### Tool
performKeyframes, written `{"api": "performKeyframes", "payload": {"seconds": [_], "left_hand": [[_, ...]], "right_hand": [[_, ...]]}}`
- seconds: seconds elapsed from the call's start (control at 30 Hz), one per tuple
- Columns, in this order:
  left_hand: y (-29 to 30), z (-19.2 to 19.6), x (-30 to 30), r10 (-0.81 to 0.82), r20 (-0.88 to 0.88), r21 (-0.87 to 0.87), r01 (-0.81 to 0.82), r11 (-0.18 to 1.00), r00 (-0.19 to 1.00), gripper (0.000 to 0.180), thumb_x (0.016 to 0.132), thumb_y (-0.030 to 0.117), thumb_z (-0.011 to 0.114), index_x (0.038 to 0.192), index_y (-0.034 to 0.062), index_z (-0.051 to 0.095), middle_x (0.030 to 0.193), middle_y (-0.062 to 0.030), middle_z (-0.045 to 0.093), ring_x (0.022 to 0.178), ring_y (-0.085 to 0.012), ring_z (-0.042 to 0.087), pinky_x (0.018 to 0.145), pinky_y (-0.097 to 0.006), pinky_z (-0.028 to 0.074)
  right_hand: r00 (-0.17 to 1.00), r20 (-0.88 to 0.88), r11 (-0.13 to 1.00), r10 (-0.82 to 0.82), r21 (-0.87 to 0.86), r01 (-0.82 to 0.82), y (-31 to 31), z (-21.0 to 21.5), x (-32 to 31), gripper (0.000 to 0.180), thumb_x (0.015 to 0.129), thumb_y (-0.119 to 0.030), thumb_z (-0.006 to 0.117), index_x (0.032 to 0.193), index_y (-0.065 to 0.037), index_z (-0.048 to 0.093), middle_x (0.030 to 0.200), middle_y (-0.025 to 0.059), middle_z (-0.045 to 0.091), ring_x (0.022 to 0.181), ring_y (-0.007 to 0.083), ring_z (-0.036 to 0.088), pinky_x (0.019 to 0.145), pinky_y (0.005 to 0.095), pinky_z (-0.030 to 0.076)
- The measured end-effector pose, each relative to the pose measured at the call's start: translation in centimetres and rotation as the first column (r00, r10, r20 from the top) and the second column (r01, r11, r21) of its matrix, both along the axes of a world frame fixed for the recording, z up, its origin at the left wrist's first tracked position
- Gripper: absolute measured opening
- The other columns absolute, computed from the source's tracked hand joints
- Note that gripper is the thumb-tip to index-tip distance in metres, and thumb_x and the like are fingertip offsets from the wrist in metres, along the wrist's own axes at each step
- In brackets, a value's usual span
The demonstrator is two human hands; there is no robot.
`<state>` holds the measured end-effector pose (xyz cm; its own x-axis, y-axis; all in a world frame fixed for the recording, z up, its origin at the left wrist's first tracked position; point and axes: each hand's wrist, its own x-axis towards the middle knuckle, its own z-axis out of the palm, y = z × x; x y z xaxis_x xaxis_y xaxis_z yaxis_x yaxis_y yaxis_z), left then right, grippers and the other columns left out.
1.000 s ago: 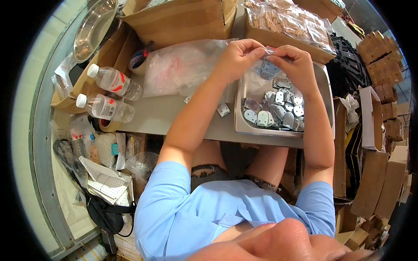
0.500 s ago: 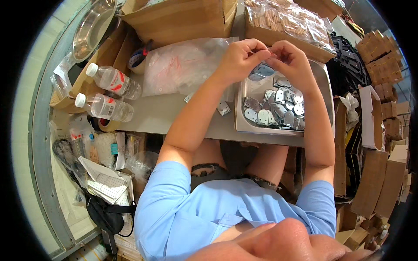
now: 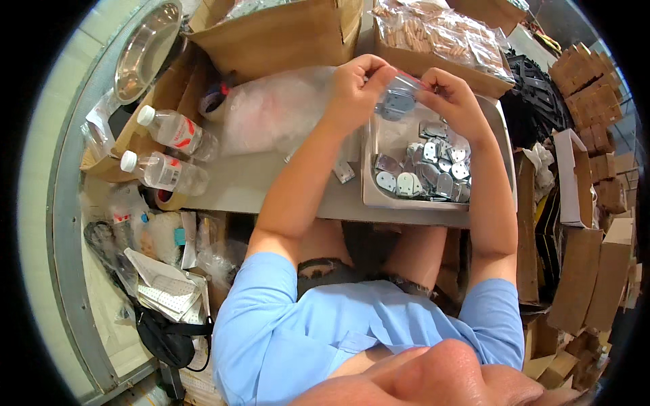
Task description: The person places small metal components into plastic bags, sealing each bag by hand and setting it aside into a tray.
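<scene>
In the upper centre of the frame, the left hand and right hand are farther apart than a moment ago, each pinching the red-edged top of a clear plastic bag. Now stretched between them, it shows metal plates inside, above the metal tray.

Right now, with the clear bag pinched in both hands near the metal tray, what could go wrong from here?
If the left hand or right hand lost its pinch, the clear bag might tip, perhaps dropping its contents among the loose pieces in the metal tray. The left forearm might also brush the metal part beside it on the table.
</scene>
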<state>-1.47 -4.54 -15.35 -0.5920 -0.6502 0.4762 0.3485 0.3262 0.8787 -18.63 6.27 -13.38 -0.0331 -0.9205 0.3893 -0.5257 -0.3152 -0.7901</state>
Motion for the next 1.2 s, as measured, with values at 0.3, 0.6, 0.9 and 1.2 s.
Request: {"api": "performKeyframes", "payload": {"seconds": [0.3,0.6,0.9,1.2], "left_hand": [[-5.9,9.4,0.9,0.331,-0.481,0.226,-0.250,0.942,0.812,0.011,0.085,0.016,0.061,0.082,0.0061,0.056,0.070,0.0000,0.053,0.059,-0.0102,0.050,0.051,-0.023,0.043],[-8.9,11.9,-0.7,0.185,-0.350,0.036,-0.184,0.982,0.918,0.016,0.086,0.019,0.057,0.087,0.0039,0.055,0.075,-0.0024,0.054,0.067,-0.0123,0.053,0.057,-0.027,0.045],[-1.3,-2.5,-2.8,0.053,0.408,-0.300,0.079,0.951,0.912,0.025,0.082,0.016,0.066,0.102,0.0022,0.059,0.090,-0.0036,0.061,0.080,-0.0108,0.055,0.069,-0.027,0.046],[-0.7,-4.1,-1.8,0.007,0.331,-0.241,0.077,0.967,0.943,0.014,0.083,0.014,0.063,0.089,0.0006,0.062,0.075,0.0007,0.057,0.069,-0.0071,0.049,0.062,-0.022,0.040]], "right_hand": [[0.897,-0.441,0.931,-0.004,0.326,0.165,-0.6,-4.6,-1.7,0.035,0.074,-0.016,0.068,0.104,-0.001,0.059,0.097,0.0141,0.060,0.091,0.0272,0.058,0.081,0.0344,0.044],[0.772,-0.633,0.860,-0.058,0.361,0.361,-2.2,-7.3,-2.7,0.034,0.070,-0.028,0.069,0.095,-0.006,0.061,0.101,0.0150,0.061,0.107,0.0372,0.049,0.092,0.0458,0.037],[0.992,-0.100,0.982,-0.077,0.164,0.093,-1.3,-4.0,-1.3,0.025,0.073,-0.004,0.066,0.094,-0.003,0.054,0.083,0.0079,0.058,0.076,0.0173,0.054,0.070,0.0301,0.045],[0.983,0.177,0.988,-0.040,0.153,0.013,-0.2,-1.1,-0.7,0.033,0.074,0.005,0.063,0.103,-0.002,0.050,0.080,0.0045,0.057,0.079,0.0098,0.054,0.074,0.0248,0.044]]}}
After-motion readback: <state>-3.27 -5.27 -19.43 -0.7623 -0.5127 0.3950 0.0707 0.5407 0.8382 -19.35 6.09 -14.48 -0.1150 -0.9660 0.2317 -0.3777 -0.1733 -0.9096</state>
